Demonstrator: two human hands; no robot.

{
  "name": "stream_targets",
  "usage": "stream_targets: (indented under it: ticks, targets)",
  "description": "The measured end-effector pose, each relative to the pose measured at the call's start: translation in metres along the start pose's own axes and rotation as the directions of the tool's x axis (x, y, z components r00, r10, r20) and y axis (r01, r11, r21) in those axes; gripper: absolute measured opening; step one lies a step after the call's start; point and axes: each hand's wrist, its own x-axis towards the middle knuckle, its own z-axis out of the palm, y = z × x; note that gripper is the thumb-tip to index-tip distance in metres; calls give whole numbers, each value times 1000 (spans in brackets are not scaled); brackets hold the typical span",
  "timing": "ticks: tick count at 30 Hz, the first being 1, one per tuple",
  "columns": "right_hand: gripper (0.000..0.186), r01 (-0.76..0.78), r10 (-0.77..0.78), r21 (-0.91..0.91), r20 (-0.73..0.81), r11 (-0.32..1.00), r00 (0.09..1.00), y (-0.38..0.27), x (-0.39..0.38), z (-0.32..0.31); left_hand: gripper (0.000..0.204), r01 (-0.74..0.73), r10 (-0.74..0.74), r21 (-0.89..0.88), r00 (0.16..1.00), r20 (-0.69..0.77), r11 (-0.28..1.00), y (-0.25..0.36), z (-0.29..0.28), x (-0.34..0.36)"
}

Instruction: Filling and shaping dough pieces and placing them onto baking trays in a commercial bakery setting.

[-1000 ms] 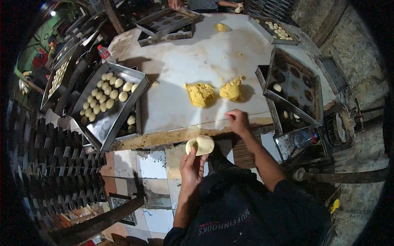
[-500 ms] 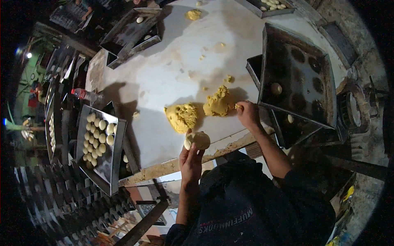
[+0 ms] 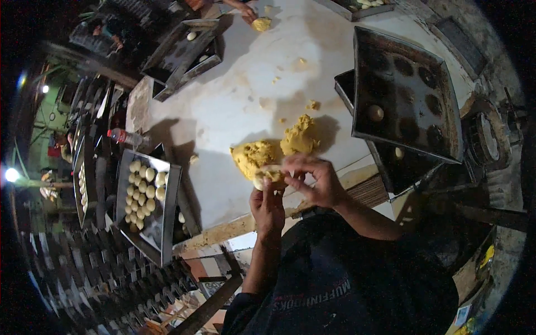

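A pale, opened piece of dough (image 3: 260,182) with yellow stuff on it rests in my left hand (image 3: 268,209), whose fingers are closed round it. My right hand (image 3: 319,184) bends its fingers over the piece's right side, touching it; whether a yellow bit is between the fingertips is hidden. Just beyond both hands, on the white table (image 3: 223,100), lie two rough yellow lumps, the left one (image 3: 248,155) broader and the right one (image 3: 298,135) taller, with crumbs around them.
At left are a tray of dough balls (image 3: 144,198) and a plastic bottle (image 3: 127,137); at right, stacked dark trays (image 3: 403,100). More trays (image 3: 180,51) stand at the back, where another person's hand (image 3: 247,12) reaches toward a small yellow lump (image 3: 261,24).
My right hand went to the yellow lump, pinched a bit, and has now moved left onto the dough in my left hand. Another person's hand has appeared at the back. The view has turned.
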Motion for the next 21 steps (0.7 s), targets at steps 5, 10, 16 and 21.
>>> stream_targets:
  ticks: [5,10,16,21]
  targets:
    - [18,-106,102,160,30,982,994,-26,-22,46,51,-237,253,196,966,-61,952,37,18,-48]
    - [28,259,-242,-317,93,912,966,-114,-56,122,65,-396,536,804,836,116,444,67,-16,-126]
    - [20,566,-526,-239,213,789,823,-156,-116,184,70,-476,469,-33,874,-124,879,115,-62,-236]
    - [33,-255,111,202,538,946,836,-171,-149,211,43,-626,722,451,690,-59,636,123,-99,-299]
